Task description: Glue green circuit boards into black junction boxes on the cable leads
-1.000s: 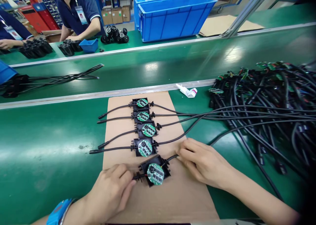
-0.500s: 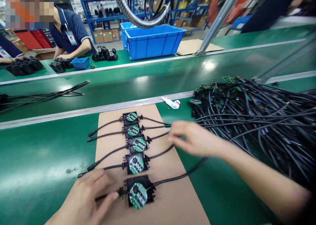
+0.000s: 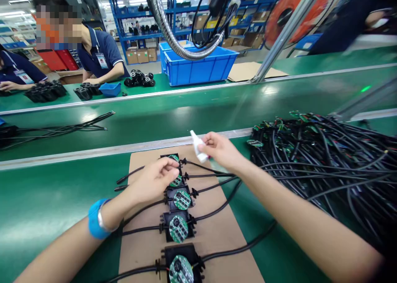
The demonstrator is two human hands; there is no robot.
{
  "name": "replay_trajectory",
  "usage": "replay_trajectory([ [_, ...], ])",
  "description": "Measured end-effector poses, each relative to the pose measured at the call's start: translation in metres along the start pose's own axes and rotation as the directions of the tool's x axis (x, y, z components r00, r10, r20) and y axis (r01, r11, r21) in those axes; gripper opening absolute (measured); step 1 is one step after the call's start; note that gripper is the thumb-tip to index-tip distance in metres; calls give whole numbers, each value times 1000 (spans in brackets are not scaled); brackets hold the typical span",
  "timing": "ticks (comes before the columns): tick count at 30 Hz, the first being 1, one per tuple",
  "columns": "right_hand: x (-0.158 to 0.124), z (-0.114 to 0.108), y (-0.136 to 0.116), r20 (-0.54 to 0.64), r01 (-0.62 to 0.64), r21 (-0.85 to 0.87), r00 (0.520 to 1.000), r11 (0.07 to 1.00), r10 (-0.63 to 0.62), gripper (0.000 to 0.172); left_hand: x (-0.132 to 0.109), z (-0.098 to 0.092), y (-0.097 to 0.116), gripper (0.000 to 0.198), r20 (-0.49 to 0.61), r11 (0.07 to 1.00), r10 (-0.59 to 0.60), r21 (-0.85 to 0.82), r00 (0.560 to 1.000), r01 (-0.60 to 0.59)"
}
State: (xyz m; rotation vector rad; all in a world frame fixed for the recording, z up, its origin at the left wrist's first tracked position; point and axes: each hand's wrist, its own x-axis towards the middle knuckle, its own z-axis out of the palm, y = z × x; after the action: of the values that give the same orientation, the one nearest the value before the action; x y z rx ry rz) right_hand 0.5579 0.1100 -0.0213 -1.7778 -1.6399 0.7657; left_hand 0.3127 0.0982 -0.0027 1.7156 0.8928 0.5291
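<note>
My right hand (image 3: 218, 150) grips a small white tube (image 3: 197, 144) with a tapered nozzle, held tilted above the far end of a cardboard sheet (image 3: 214, 221). My left hand (image 3: 156, 177), with a blue band (image 3: 97, 219) on its wrist, hovers over the two farthest units. Its fingers are loosely curled with the thumb apart, and nothing shows in them. Several black plastic housings (image 3: 169, 250) stand in a column on the cardboard. Each carries a round green circuit board (image 3: 179, 228) with black cables (image 3: 228, 252) leading out on both sides. My left hand partly covers the two farthest boards.
On the right lies a big heap of black cables (image 3: 322, 163) with boards at their ends. A metal rail (image 3: 87, 154) crosses behind the cardboard. Farther back are a blue bin (image 3: 201, 68), a slanted metal post (image 3: 279, 34), a hanging metal hose (image 3: 164, 26) and co-workers (image 3: 105, 55).
My right hand has left the cables and picked the white tube up off the table. My left hand has moved from the nearest unit's cable to above the farthest boards. The view has shifted.
</note>
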Motion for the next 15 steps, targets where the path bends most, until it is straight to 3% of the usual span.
replay_trajectory([
  [2,-14,22,-27,-23,109,258,994,960,-106,24,16,9,-2,34,3,972,-22,-235,1000,22],
  [5,-32,41,-51,-99,236,540,971,808,-217,29,23,14,-7,39,-23,941,-12,-338,1000,3],
  [7,-42,44,-54,-153,344,521,938,781,-311,25,21,13,-10,39,-73,940,-14,-342,997,-12],
  [11,-56,39,-44,-158,572,225,821,789,-549,27,15,9,-16,38,-133,926,-31,-376,991,-21],
  [15,-56,37,-42,-85,565,174,825,807,-559,12,12,12,-16,35,-156,912,-32,-408,987,-35],
])
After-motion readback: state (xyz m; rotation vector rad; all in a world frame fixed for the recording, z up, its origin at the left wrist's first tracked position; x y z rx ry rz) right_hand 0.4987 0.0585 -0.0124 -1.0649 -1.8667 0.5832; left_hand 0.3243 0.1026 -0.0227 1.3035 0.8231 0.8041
